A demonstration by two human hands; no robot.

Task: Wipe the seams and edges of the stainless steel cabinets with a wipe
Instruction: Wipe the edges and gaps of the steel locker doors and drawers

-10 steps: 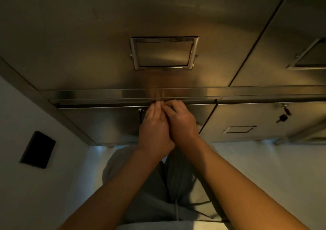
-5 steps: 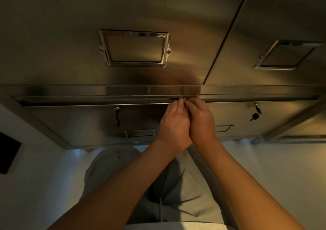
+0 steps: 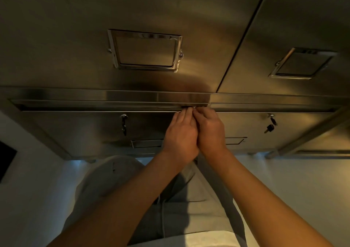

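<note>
Pressing at seam: both hands meet at centre frame, fingertips pushed into the horizontal seam (image 3: pixel 113 105) between upper and lower cabinet fronts.
Left hand (image 3: pixel 180 137): back toward camera, fingers extended forward and close together, tips at the seam; whether they hold anything, cannot tell.
Right hand (image 3: pixel 210 133): touching the left hand along its inner edge, fingers bent over at the seam; grip hidden, cannot tell.
Wipe (image 3: pixel 194 108): only a small pale sliver shows at the fingertips, against the seam; the rest is hidden by the hands.
Upper cabinet door (image 3: pixel 75 38): brushed steel, fills the upper half of the frame, with a chrome label frame (image 3: pixel 144 50) at upper centre.
Second label frame (image 3: pixel 303 64): upper right, on the neighbouring door.
Keys: one set (image 3: pixel 124 125) hangs from a lock left of the hands, another (image 3: pixel 270 125) at right.
Lower frame: grey trousers (image 3: pixel 106 186), pale floor (image 3: pixel 28 199).
</note>
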